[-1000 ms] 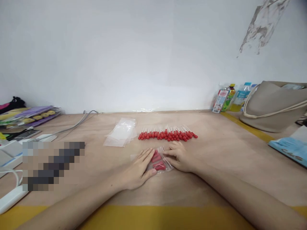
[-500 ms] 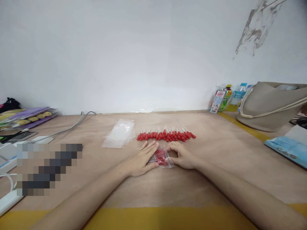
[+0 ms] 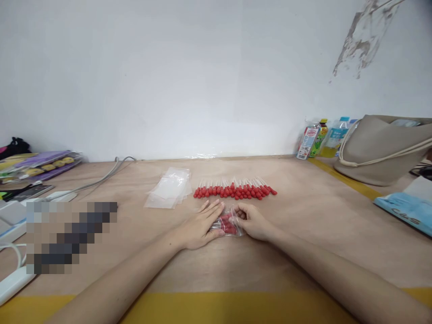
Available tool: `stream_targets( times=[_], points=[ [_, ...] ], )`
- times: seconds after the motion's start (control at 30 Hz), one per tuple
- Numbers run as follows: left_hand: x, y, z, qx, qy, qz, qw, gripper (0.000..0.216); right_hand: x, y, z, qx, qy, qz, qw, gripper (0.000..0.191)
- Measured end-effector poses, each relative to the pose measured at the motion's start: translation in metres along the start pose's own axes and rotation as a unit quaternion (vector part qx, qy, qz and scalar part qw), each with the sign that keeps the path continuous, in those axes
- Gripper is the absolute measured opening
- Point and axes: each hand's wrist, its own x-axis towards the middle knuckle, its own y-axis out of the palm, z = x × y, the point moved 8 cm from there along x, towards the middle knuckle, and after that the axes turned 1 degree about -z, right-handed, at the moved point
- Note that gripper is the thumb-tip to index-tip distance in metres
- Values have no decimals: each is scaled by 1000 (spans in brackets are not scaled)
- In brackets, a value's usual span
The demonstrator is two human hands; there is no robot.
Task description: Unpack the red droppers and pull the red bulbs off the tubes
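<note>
A small clear plastic bag with red-tipped sticks inside lies flat on the table in front of me. My left hand rests flat over the bag's left part, its fingers stretched out and holding nothing. At the other end, my right hand is closed, with thumb and fingers pinching the bag's right edge. Just beyond both hands runs a row of red-tipped white sticks, tips toward me. Flat clear bags lie in a loose pile to the left of that row.
A grey cable leads to white plugs at left, near purple-and-yellow packages. A blurred-out patch covers something dark. At right stand drink bottles, a beige bag and a blue package. A wall closes off the back.
My right thumb and fingers have come together on the bag's right edge, which now looks slightly folded up. My left hand stays in place.
</note>
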Motion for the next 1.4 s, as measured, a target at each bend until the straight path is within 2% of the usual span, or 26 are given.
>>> stream_targets(
  times=[0.13,0.2,0.4,0.53,0.63,0.7,0.8,0.9,0.97,1.07,1.17,1.4],
  points=[
    [-2,1,4,-14,-16,8,1000,67,3,-16,4,-18,1,-27,999,10],
    [-3,1,5,-21,-28,13,999,67,3,-26,0,-5,13,-21,1000,13],
    [-4,1,7,-32,-57,34,997,67,-3,-44,-24,140,103,19,985,29],
    [-5,2,9,-39,-70,45,996,68,-4,-48,-20,182,113,22,977,37],
    [-5,3,10,-43,-76,53,995,69,-3,-64,-11,174,102,20,979,36],
    [-5,3,10,-44,-71,50,995,69,-2,-90,-8,160,89,-20,983,35],
    [-5,3,10,-44,-67,46,996,69,-1,-138,-8,152,52,-125,979,35],
    [-5,3,9,-42,-70,51,995,69,-6,-179,-11,122,-28,-266,956,33],
    [-5,3,9,-40,-71,56,995,69,-11,-190,-12,49,-84,-335,937,30],
    [-5,4,10,-35,-74,60,995,70,-10,-182,-18,-99,-128,-343,925,22],
    [-5,5,11,-30,-75,60,995,69,-7,-169,-30,-210,-126,-324,914,18],
    [-6,5,10,-28,-71,59,995,69,7,-149,-44,-299,-138,-193,924,19]
  ],
)
